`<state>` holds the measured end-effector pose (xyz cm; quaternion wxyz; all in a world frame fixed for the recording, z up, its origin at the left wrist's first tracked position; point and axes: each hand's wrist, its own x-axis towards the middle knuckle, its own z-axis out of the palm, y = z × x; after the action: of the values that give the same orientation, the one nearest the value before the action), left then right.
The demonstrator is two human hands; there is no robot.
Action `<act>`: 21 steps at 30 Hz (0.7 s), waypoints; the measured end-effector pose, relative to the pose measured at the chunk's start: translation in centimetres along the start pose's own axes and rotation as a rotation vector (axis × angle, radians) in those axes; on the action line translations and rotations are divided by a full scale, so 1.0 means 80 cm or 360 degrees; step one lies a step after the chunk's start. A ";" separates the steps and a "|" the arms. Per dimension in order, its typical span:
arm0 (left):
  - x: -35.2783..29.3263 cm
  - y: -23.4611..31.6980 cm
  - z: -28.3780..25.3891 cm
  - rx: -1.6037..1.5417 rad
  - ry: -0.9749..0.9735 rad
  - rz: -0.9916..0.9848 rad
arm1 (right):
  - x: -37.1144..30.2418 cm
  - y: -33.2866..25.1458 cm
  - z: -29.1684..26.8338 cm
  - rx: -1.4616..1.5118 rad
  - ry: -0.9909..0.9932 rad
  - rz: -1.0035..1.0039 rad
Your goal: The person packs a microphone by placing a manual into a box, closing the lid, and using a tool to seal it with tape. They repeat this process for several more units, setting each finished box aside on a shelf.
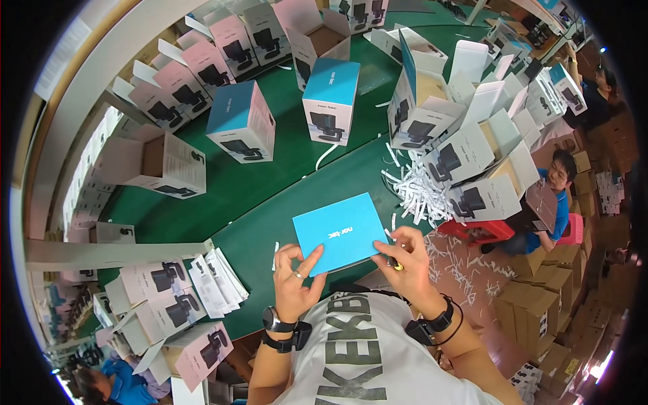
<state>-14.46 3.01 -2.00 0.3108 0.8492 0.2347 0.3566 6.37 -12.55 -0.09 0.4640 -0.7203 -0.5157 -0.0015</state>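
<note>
The left hand [297,273] pinches the near left corner of a flat bright-blue box [339,232] between thumb and curled fingers, a ring on one finger and a dark watch on the wrist. The right hand [405,260] grips the box's near right corner, its fingers folded over the edge; something small and yellowish shows under them, too small to tell what it is. The blue box is held between both hands just above the near edge of the green counter [270,223], its broad face turned up with a small dark label near the right side. Just beyond the right hand lies a heap of white paper strips [415,189], some spilled onto the reddish floor [472,270]. Farther out on the counter stand two upright cartons with blue tops and white sides showing a dark device picture: one nearer the middle [330,101], one to its left [241,121]. To the right, a cluster of open white cartons [466,162] leans with flaps raised. Along the far left curve, a row of pale pink-and-white cartons [202,64] stands with flaps open. Near the left forearm lie more white cartons [162,297] and a fan of printed leaflets [217,280]. A person in a blue top [553,202] sits at right among stacked brown shipping cartons [533,310].
</note>
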 end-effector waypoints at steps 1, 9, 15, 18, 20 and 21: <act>-0.001 -0.002 -0.007 0.0009 -0.0066 0.0014 | -0.004 0.006 0.003 -0.0002 0.0001 0.0009; 0.018 0.028 -0.021 0.0479 -0.0277 0.0187 | -0.002 0.049 -0.009 -0.0121 -0.0112 -0.0368; 0.050 0.055 0.019 0.0727 -0.0800 0.0196 | 0.001 0.050 0.001 -0.0052 -0.0282 -0.0466; 0.034 0.041 0.039 0.0866 -0.0692 0.0180 | -0.013 0.053 0.004 -0.0027 -0.0314 -0.0425; 0.043 0.033 0.049 0.0953 -0.0596 0.0200 | 0.001 0.069 0.009 -0.0062 -0.0284 -0.0534; 0.044 0.031 0.050 0.0902 -0.0605 0.0224 | 0.007 0.075 0.006 -0.0062 -0.0275 -0.0550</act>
<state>-8.77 2.02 -0.84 0.0755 0.9671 0.2032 0.1334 10.88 -12.02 -4.14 0.3967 -0.6274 -0.6695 -0.0293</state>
